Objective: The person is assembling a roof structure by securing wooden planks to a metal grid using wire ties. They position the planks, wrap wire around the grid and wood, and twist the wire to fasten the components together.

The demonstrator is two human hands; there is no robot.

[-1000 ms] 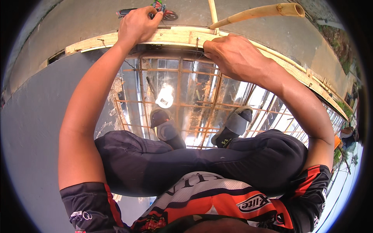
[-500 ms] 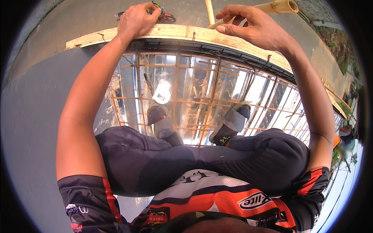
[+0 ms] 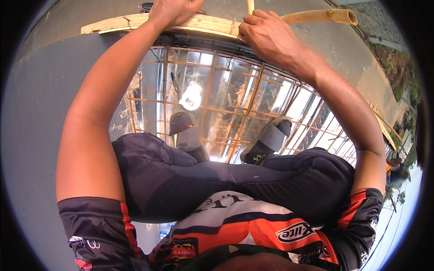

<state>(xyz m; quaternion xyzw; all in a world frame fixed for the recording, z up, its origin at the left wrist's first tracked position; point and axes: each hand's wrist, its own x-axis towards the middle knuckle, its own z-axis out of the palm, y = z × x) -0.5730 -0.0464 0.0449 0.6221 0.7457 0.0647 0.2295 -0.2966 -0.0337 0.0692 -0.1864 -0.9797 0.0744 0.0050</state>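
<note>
A pale wooden board (image 3: 208, 22) crosses the top of the view. My left hand (image 3: 174, 11) lies over its far side. The fingers look curled, but the frame edge cuts some of them off, and what they hold is hidden. Farther right, my right hand (image 3: 269, 38) is closed against the board, fingertips and thumb drawn together. A thin dark wire (image 3: 238, 41) shows just below these fingers; I cannot make out what is pinched. Behind the right hand a hollow bamboo pole (image 3: 316, 17) points right, near a thin upright stick (image 3: 251, 6).
Under me, rusty reinforcing bars (image 3: 253, 90) form a grid over shiny metal sheets (image 3: 217, 74). My feet (image 3: 269, 135) are down among the bars. A smooth grey surface (image 3: 40, 126) spans the left. Part of a motorcycle (image 3: 145, 7) shows beyond the board.
My right hand has come left and down onto the board, its spread fingers now closed. My left hand has shifted up and right, partly out of view. The scene has tilted slightly.
</note>
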